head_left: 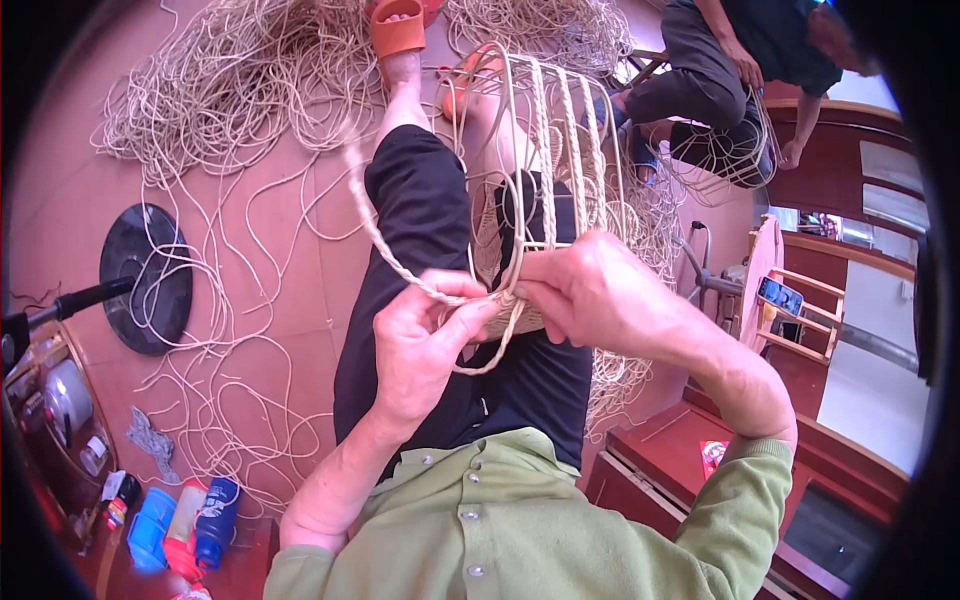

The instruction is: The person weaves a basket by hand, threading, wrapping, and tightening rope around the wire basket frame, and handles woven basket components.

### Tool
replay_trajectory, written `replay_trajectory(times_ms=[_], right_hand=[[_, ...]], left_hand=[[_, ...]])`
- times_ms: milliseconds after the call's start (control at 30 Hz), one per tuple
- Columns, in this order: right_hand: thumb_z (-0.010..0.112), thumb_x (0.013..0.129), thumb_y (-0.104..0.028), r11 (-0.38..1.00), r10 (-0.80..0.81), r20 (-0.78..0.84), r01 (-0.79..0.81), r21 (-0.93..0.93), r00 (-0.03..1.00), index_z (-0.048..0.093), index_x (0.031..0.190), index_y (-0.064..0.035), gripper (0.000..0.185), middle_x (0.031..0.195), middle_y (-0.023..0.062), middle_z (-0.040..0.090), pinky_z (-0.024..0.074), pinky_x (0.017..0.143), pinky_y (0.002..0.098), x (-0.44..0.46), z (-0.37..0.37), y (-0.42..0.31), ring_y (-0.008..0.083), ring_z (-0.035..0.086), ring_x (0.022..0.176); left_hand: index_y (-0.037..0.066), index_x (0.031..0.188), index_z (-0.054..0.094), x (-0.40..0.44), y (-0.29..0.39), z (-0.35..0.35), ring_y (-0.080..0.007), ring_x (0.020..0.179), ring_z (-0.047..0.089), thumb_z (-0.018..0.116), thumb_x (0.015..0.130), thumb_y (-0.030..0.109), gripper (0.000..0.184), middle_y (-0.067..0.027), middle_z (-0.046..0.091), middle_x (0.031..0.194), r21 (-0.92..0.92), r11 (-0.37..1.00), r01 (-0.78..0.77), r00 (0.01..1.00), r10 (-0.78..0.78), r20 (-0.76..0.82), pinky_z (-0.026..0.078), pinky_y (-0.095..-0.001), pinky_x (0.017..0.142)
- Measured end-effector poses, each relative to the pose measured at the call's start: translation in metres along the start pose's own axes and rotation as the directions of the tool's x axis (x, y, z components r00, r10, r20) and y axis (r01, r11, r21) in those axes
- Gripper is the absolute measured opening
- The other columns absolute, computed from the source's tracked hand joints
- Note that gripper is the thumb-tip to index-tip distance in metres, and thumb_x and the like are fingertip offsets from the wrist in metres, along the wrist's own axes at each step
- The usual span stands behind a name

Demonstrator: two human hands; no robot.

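Across my lap lies a partly woven basket, with upright twisted strands and a closely woven section near my hands. My left hand is closed, thumb and fingers pinching a pale twisted cord whose free length arcs up and to the left. Beside it my right hand is closed at the basket's near edge, its fingertips pressed on the strands there. A loop of cord hangs just below both hands. Exactly which strand lies between the right fingertips is partly hidden.
Heaps of loose cord cover the floor ahead, with strands trailing left. A black round base stands at left. Bottles are at lower left. Another person sits at upper right holding a strand frame. A phone rests on a wooden chair.
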State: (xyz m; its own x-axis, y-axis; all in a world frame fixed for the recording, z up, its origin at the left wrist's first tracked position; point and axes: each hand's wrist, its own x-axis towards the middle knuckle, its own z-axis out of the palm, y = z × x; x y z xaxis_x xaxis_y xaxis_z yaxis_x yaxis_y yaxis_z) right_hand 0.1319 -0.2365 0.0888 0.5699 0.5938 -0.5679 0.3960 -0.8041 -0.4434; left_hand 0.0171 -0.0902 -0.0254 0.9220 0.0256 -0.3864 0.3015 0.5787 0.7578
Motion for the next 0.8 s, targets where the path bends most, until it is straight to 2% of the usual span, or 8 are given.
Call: replay_trajectory(times_ms=[67,233,367,400,433,500,600,800], right_hand=[[0.060,0.092,-0.011,0.933,-0.192,-0.178,0.123,-0.339,0.965,0.061,0.083,-0.0021,0.013,0.053,0.0080,0.059,0.0525,0.051,0.0432,-0.007,0.022,0.011,0.0267,0.067,0.050],[0.067,0.088,0.001,0.845,-0.485,-0.539,0.211,-0.491,0.689,0.065,0.101,0.0000,0.013,0.061,0.0034,0.058,0.0476,0.046,0.0330,-0.023,0.032,0.019,0.0155,0.060,0.048],[0.064,0.095,-0.011,0.916,0.192,-0.673,0.116,0.384,0.714,0.067,0.100,-0.0062,0.008,0.068,0.0002,0.062,0.0417,0.044,0.0267,-0.047,0.034,0.026,0.0101,0.055,0.050],[0.062,0.098,-0.013,0.773,0.356,-0.615,0.148,0.617,0.704,0.068,0.099,-0.0072,0.008,0.069,-0.0009,0.063,0.0407,0.046,0.0242,-0.053,0.033,0.037,0.0085,0.055,0.051],[0.060,0.100,-0.015,0.570,0.499,-0.511,0.179,0.802,0.700,0.068,0.099,-0.0083,0.011,0.070,-0.0020,0.063,0.0397,0.047,0.0216,-0.061,0.032,0.050,0.0069,0.055,0.052],[0.051,0.106,-0.021,0.333,0.414,-0.520,0.408,0.850,0.747,0.063,0.101,-0.0085,0.018,0.077,-0.0030,0.060,0.0358,0.058,0.0171,-0.077,0.020,0.084,0.0050,0.047,0.061],[0.051,0.107,-0.024,0.270,0.470,-0.539,0.468,0.841,0.699,0.056,0.101,-0.0089,0.017,0.093,0.0017,0.056,0.0446,0.077,0.0308,-0.075,0.030,0.072,0.0119,0.050,0.080],[0.058,0.101,-0.015,-0.230,0.508,-0.492,0.662,0.713,0.707,0.055,0.099,-0.0080,0.008,0.096,0.0023,0.058,0.0493,0.094,0.0402,-0.120,0.088,0.122,0.0141,0.059,0.087]], left_hand=[[0.000,0.112,0.067,-0.004,-0.002,-0.004,-0.0057,0.072,0.065,0.073,0.091,0.000,0.022,-0.0022,0.069,0.085,0.053,0.998,-0.042,0.998,0.040,0.040,0.047,-0.0192,0.058],[-0.005,0.149,0.034,0.010,0.000,-0.025,-0.0296,0.133,0.054,0.060,0.089,0.018,0.070,-0.0232,0.061,0.134,-0.151,0.981,-0.118,0.960,0.151,0.235,0.030,-0.0432,0.120],[-0.007,0.154,0.018,0.014,-0.003,-0.033,-0.0306,0.139,0.049,0.063,0.083,0.014,0.086,-0.0244,0.055,0.143,-0.103,0.994,0.024,0.912,0.021,0.410,0.024,-0.0429,0.124],[-0.005,0.138,0.055,0.011,-0.004,-0.028,-0.0252,0.137,0.051,0.059,0.078,-0.006,0.059,-0.0155,0.057,0.138,-0.126,0.991,-0.040,0.925,0.085,0.371,0.034,-0.0388,0.119],[-0.004,0.137,0.056,0.013,-0.010,-0.027,-0.0255,0.132,0.055,0.061,0.079,-0.007,0.058,-0.0149,0.060,0.135,0.003,0.991,-0.131,0.917,0.120,0.381,0.038,-0.0371,0.115],[0.000,0.137,0.057,0.020,-0.013,-0.024,-0.0215,0.116,0.064,0.068,0.086,-0.007,0.052,-0.0119,0.065,0.125,0.260,0.875,-0.408,0.862,0.276,0.425,0.049,-0.0322,0.103],[-0.003,0.134,0.059,0.017,-0.024,-0.010,-0.0182,0.117,0.061,0.069,0.090,-0.003,0.045,-0.0131,0.062,0.126,-0.208,0.969,-0.137,0.934,0.196,0.298,0.046,-0.0335,0.104],[-0.001,0.129,0.059,0.020,-0.019,-0.003,-0.0154,0.104,0.062,0.063,0.095,0.009,0.036,-0.0086,0.064,0.112,-0.291,0.956,-0.024,0.943,0.118,0.310,0.048,-0.0313,0.097]])
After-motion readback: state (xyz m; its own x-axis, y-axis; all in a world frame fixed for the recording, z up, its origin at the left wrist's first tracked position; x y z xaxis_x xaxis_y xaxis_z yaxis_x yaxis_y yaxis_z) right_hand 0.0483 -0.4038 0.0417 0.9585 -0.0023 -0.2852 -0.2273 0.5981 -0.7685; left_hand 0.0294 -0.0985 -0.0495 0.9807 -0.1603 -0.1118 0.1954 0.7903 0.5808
